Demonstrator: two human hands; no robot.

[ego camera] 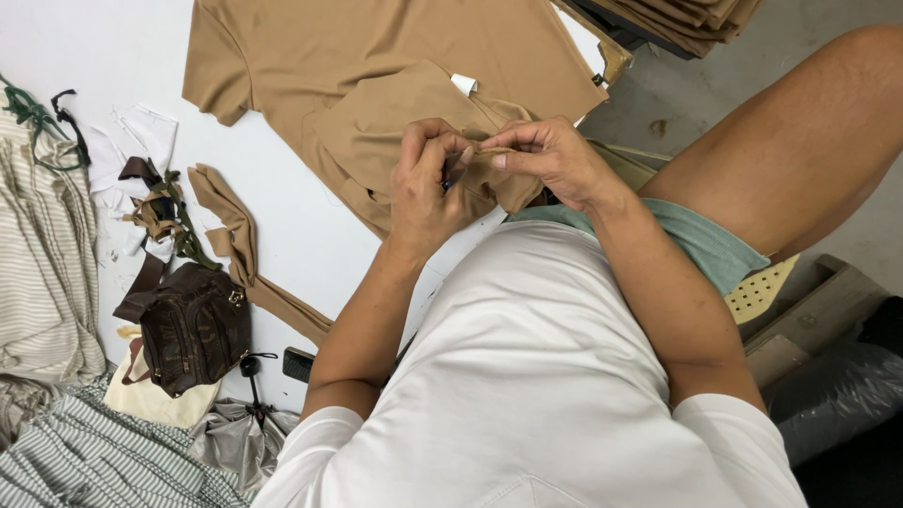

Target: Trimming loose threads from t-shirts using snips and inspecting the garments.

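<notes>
A tan short-sleeved garment [376, 56] lies spread on the white table [103, 56], one corner folded up toward me. My left hand [428, 183] pinches the folded edge of this tan fabric, with a small dark tool barely showing between its fingers. My right hand [550, 160] grips the same edge just beside it, fingertips touching the left hand's. A white tag [464, 85] sticks out of the fabric just above my hands.
A strip of tan fabric [240, 254] lies left of my arm. A dark brown bag [193, 325] sits near scraps [155, 202] and striped cloth [42, 254]. Folded tan garments [687, 19] are stacked at top right. My bare leg [800, 150] is at right.
</notes>
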